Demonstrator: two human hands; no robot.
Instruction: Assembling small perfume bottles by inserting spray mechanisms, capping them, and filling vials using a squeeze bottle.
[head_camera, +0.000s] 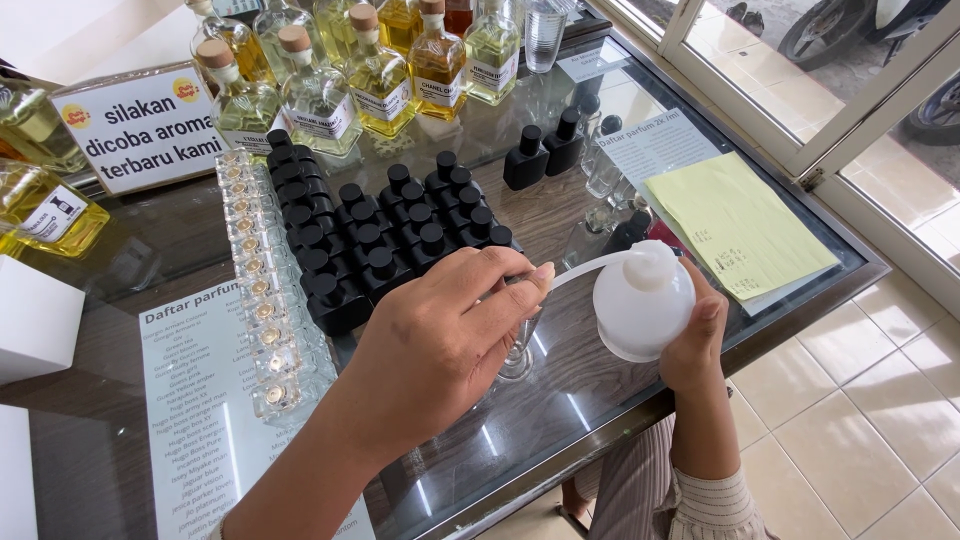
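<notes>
The right hand (697, 345) grips a white squeeze bottle (643, 300), its thin spout (585, 268) reaching to the left hand (445, 335), which closes around what appears to be a small clear glass vessel (517, 360) on the glass bench (600, 390). A hard squeeze could overfill it; a nudge could topple the black-capped bottles (385, 245) just behind. Yellow paper (735, 222) lies nearby.

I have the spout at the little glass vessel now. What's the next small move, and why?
Probably a gentle squeeze of the white plastic squeeze bottle. The right hand holds it tilted, its thin bent spout reaching to the left hand, which covers the top of the small clear glass vessel on the glass-topped table. Whether the tip sits inside is hidden.
</notes>
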